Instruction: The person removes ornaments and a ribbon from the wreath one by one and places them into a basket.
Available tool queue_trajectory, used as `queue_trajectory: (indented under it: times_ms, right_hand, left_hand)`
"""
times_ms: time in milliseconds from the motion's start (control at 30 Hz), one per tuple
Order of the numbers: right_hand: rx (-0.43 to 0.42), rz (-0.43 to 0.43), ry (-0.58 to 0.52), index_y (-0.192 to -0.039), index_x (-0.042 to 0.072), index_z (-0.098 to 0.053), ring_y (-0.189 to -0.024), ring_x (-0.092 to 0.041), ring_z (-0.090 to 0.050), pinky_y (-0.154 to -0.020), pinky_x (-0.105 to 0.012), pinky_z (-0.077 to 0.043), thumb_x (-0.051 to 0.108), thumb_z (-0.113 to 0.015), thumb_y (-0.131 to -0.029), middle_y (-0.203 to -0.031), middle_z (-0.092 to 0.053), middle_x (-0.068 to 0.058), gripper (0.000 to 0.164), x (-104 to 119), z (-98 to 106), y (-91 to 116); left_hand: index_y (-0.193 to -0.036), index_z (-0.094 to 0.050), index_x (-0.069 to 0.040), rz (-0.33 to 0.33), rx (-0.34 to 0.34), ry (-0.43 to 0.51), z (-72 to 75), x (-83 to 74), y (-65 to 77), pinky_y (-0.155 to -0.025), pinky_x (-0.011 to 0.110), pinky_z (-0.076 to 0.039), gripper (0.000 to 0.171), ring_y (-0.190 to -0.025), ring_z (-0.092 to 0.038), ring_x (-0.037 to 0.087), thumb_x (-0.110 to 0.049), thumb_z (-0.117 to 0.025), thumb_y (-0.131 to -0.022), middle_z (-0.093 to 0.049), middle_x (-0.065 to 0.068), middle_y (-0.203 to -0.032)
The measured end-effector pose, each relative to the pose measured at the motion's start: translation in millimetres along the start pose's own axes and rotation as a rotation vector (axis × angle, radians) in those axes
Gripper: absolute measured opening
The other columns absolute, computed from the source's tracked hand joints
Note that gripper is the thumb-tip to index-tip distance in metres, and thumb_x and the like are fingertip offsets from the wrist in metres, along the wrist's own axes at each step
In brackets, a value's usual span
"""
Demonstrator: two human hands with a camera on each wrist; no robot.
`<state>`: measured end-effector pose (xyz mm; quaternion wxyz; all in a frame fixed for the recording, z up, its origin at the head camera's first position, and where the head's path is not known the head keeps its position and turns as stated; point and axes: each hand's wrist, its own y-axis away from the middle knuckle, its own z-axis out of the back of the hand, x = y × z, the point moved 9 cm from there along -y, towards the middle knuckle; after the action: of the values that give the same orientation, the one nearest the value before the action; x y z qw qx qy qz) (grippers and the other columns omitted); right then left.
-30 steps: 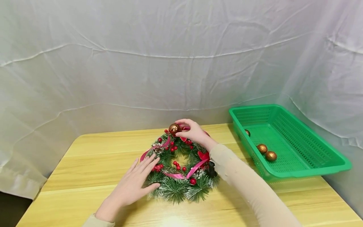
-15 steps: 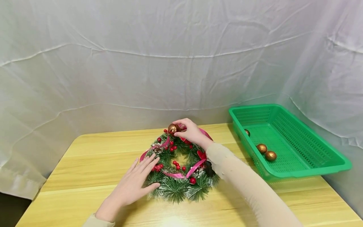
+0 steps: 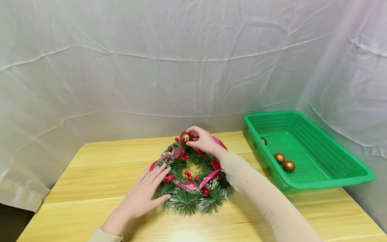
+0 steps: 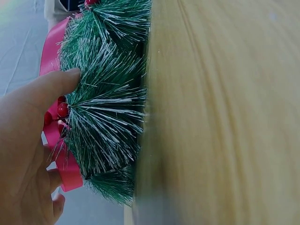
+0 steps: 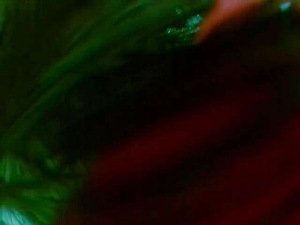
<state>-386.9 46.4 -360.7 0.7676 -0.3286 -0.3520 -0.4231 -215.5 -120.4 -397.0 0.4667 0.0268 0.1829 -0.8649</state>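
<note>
A green Christmas wreath [image 3: 185,200] with frosted tips, red berries and a pink ribbon [image 3: 208,178] lies on the wooden table. At its far edge, my right hand [image 3: 206,141] pinches a shiny copper bauble [image 3: 185,136] between thumb and fingers. My left hand [image 3: 144,195] rests along the wreath's left side, fingers spread and fairly straight. In the left wrist view, the thumb touches the green needles [image 4: 103,108] beside a red berry [image 4: 63,109]. The right wrist view is dark and blurred, with the wreath's red and green close to the lens.
To the right stands a green plastic basket [image 3: 329,186] with several copper baubles [image 3: 289,166] along its left side. A pale cloth [image 3: 193,84] hangs behind the wooden table [image 3: 105,171].
My right hand and the copper bauble shift slightly left, then back a little to the right, over the wreath's far edge. The left hand stays in place.
</note>
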Motion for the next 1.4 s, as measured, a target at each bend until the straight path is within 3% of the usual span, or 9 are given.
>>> queue_trajectory:
  times_ms: [133, 400, 667, 1067, 1400]
  right_hand:
    - [0.004, 0.003, 0.001, -0.123, 0.008, -0.056, -0.110, -0.024, -0.058, -0.089, -0.032, -0.052, 0.007, -0.073, -0.084, -0.118, -0.059, -0.009, 0.043, 2, 2, 1]
    - [0.050, 0.078, 0.121, -0.132, 0.010, -0.055, -0.111, -0.024, -0.055, -0.090, -0.034, -0.052, 0.008, -0.073, -0.085, -0.125, -0.054, -0.011, 0.051, 7, 3, 2]
    - [0.034, 0.054, 0.164, -0.126, 0.011, -0.053, -0.109, -0.022, -0.058, -0.086, -0.035, -0.053, 0.013, -0.073, -0.085, -0.120, -0.059, -0.008, 0.045, 8, 2, 2]
    - [-0.028, 0.066, 0.053, -0.124, 0.008, -0.052, -0.109, -0.024, -0.059, -0.089, -0.034, -0.052, 0.009, -0.073, -0.084, -0.120, -0.059, -0.008, 0.045, 8, 17, 9]
    - [-0.069, 0.060, -0.046, -0.127, 0.005, -0.052, -0.107, -0.025, -0.060, -0.092, -0.036, -0.050, 0.009, -0.074, -0.084, -0.123, -0.056, -0.010, 0.049, 22, 35, 19]
  left_hand:
    - [-0.154, -0.020, -0.023, 0.001, 0.002, 0.000, -0.5, 0.3, -0.6, -0.116, 0.047, -0.003, 0.082, -0.143, -0.020, 0.021, -0.064, -0.049, -0.089, -0.017, 0.002, -0.158]
    - [-0.154, -0.020, -0.022, -0.004, 0.003, -0.004, -1.6, 0.8, -1.8, -0.117, 0.046, -0.002, 0.082, -0.143, -0.020, 0.021, -0.064, -0.049, -0.089, -0.017, 0.002, -0.159]
    - [-0.154, -0.020, -0.022, -0.003, -0.004, 0.001, -0.7, 1.0, -1.7, -0.116, 0.047, -0.003, 0.082, -0.143, -0.020, 0.022, -0.064, -0.049, -0.089, -0.017, 0.002, -0.159]
    - [-0.153, -0.024, -0.020, -0.016, -0.025, 0.003, 1.2, -1.7, -1.1, -0.116, 0.048, -0.006, 0.082, -0.141, -0.024, 0.024, -0.061, -0.053, -0.088, -0.020, 0.004, -0.158]
    - [-0.154, -0.022, -0.021, 0.000, 0.004, 0.004, -0.4, 0.3, 0.4, -0.116, 0.048, -0.004, 0.082, -0.142, -0.021, 0.023, -0.062, -0.051, -0.089, -0.018, 0.003, -0.158]
